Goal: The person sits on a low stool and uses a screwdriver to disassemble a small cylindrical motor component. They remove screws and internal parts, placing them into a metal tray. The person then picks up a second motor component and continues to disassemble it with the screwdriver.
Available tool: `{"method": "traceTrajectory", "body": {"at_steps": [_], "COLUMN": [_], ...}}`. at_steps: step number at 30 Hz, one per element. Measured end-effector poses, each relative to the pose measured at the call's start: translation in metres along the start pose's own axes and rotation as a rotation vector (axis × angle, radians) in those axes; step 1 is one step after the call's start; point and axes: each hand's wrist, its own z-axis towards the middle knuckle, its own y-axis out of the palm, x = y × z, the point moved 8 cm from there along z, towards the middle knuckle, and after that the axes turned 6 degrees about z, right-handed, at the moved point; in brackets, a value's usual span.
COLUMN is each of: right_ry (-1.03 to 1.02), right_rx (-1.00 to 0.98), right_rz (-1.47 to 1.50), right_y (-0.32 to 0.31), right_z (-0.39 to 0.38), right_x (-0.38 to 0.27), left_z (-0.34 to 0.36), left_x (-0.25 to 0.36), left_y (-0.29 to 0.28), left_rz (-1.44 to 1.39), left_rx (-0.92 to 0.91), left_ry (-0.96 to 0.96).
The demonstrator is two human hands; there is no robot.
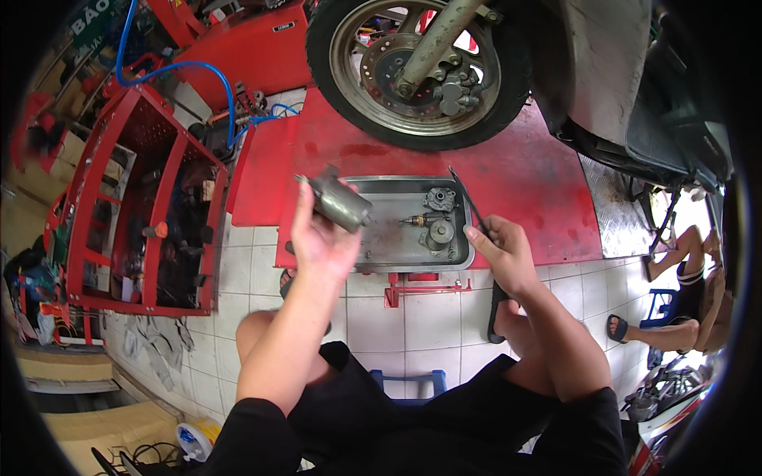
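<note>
My left hand (321, 250) is closed on a grey metal cylinder (340, 205), raised over the left part of a steel tray (464, 258). My right hand (506, 255), at the tray's right edge, grips a long thin dark tool (462, 188) pointing up and away from me. Inside the tray lie a round metal housing (438, 198), a small part with a brass-coloured section (417, 220) and a domed metal part (440, 234).
The tray rests on a red lift platform (540, 214) below a scooter's front wheel (341, 95). A red tool cart (147, 293) and blue hose (202, 67) are left, a blue stool (405, 374) below me. Another person (690, 325) sits at right.
</note>
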Motion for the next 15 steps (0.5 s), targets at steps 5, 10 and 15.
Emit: {"method": "traceTrajectory", "body": {"at_steps": [5, 10, 15], "right_ry": [-0.069, -0.236, -0.221], "right_rx": [-0.087, -0.273, -0.369], "right_rz": [-0.526, -0.499, -0.549], "right_y": [0.009, 0.071, 0.138], "right_z": [0.014, 0.016, 0.039], "right_x": [0.006, 0.017, 0.027], "left_z": [0.009, 0.015, 0.009], "left_x": [0.034, 0.048, 0.054], "left_y": [0.0, -0.001, -0.001], "left_rz": [-0.047, -0.149, -0.159], "left_rx": [0.051, 0.073, 0.091], "left_ry": [0.078, 0.116, 0.118]}}
